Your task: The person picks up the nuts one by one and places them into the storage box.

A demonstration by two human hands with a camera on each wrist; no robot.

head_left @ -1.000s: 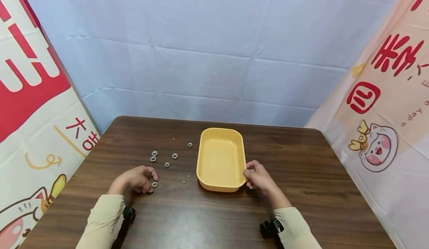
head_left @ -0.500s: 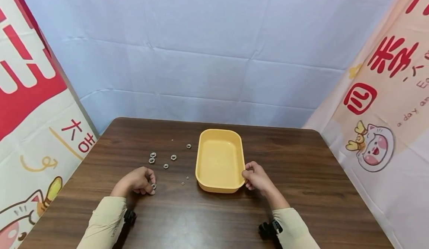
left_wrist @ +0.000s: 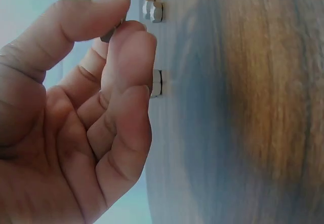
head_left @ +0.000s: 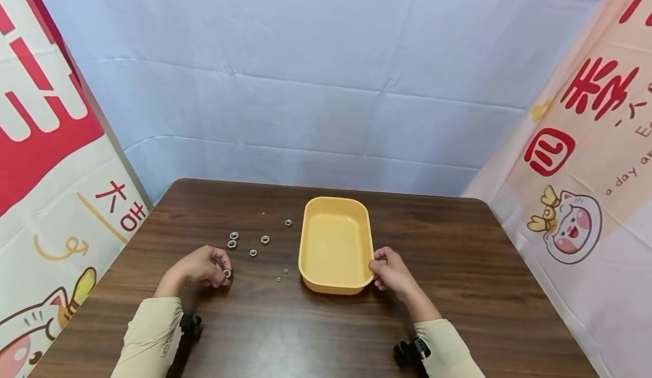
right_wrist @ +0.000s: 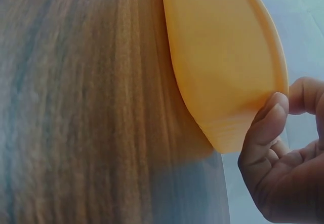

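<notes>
Your head view is bright, evenly lit and sharp, with soft shadows under the hands and a pale sheen on the near worktop [head_left: 305,333]. Its edges bend outward. Both wrist views are hazy, washed out and blurred up close.

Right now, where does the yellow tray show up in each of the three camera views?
Head: yellow tray sits mid-table, the right hand gripping its near right corner.
Left wrist: not in view.
Right wrist: it fills the upper right, fingers on its rim.
Shared landmark: the dark wooden table.
</notes>
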